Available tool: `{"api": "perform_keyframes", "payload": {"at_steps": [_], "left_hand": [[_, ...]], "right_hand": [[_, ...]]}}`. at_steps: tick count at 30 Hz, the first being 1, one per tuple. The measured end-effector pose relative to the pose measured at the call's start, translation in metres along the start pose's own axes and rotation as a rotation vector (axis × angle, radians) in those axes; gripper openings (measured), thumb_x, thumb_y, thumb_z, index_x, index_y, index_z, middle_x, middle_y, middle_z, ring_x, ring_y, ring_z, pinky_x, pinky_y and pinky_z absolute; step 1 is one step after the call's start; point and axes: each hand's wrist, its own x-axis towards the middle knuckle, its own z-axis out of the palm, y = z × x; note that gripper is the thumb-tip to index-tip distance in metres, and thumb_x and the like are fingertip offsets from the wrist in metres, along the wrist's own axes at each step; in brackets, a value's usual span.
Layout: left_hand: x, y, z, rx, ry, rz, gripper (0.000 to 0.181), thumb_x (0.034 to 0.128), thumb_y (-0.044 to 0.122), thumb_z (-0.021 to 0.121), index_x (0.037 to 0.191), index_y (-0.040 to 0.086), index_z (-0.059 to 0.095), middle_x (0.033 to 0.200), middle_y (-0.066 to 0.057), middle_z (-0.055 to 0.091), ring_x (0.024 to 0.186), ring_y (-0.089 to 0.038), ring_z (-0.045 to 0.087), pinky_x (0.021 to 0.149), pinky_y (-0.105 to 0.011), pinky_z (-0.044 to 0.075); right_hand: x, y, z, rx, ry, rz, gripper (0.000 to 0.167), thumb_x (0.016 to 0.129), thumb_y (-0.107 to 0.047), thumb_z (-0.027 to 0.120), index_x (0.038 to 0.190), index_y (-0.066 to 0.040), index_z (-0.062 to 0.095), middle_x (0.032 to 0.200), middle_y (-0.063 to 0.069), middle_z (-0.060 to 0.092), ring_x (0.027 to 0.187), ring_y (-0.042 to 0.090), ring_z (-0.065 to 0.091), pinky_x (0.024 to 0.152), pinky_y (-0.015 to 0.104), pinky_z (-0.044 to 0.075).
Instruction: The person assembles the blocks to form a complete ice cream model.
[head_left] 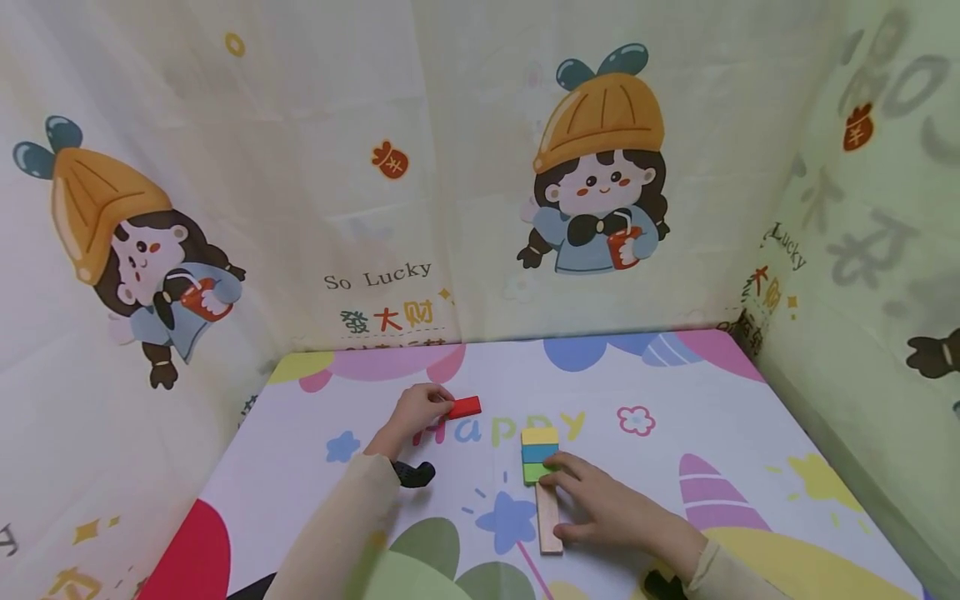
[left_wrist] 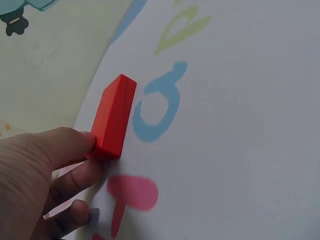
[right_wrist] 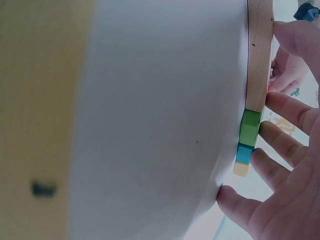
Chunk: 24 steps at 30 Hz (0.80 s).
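Observation:
At the far middle of the table, my left hand (head_left: pixel 420 410) pinches one end of a red block (head_left: pixel 466 407) between thumb and fingers. Near the front, a long plain wooden block (head_left: pixel 549 523) lies end to end with a row of coloured blocks: green (head_left: pixel 532 474), blue (head_left: pixel 537 453) and yellow (head_left: pixel 540 436). My right hand (head_left: pixel 603 502) spreads its fingers along the right side of this row. In the right wrist view, the thumb and a fingertip touch the wooden block (right_wrist: pixel 259 55), while other fingertips reach the green block (right_wrist: pixel 250 127) and the blue block (right_wrist: pixel 244 153).
A white table mat (head_left: pixel 615 475) with printed letters, stars and flowers covers the tabletop. Cloth walls (head_left: pixel 480 208) with cartoon figures rise at the back, the left and the right of the table.

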Motion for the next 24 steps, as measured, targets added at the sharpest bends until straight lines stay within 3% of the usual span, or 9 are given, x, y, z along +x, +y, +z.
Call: {"api": "perform_keyframes", "payload": {"at_steps": [4, 12, 24], "left_hand": [[0.001, 0.011, 0.012, 0.006, -0.001, 0.004, 0.015, 0.0962, 0.026, 0.073, 0.108, 0.017, 0.075, 0.099, -0.001, 0.069, 0.081, -0.021, 0.059, 0.068, -0.030, 0.051], [0.003, 0.031, 0.037, 0.048, -0.022, 0.063, 0.011, 0.0957, 0.029, 0.074, 0.103, 0.021, 0.075, 0.092, 0.002, 0.067, 0.087, -0.018, 0.059, 0.077, -0.033, 0.051], [0.001, 0.059, 0.064, 0.057, -0.037, 0.112, 0.011, 0.0948, 0.030, 0.074, 0.102, 0.021, 0.076, 0.090, 0.004, 0.066, 0.088, -0.017, 0.057, 0.079, -0.034, 0.050]], "right_hand": [[0.001, -0.002, -0.001, 0.009, -0.016, 0.019, 0.054, 0.092, -0.048, 0.075, 0.136, -0.022, 0.060, 0.152, 0.003, 0.046, 0.139, 0.025, 0.050, 0.114, 0.048, 0.044], [0.002, -0.002, -0.001, 0.006, -0.030, 0.023, 0.054, 0.092, -0.049, 0.075, 0.137, -0.022, 0.060, 0.152, 0.003, 0.046, 0.138, 0.025, 0.050, 0.114, 0.048, 0.044], [0.002, -0.001, 0.000, -0.014, -0.009, 0.009, 0.054, 0.092, -0.049, 0.075, 0.136, -0.022, 0.060, 0.151, 0.002, 0.047, 0.137, 0.024, 0.051, 0.113, 0.048, 0.045]]}}
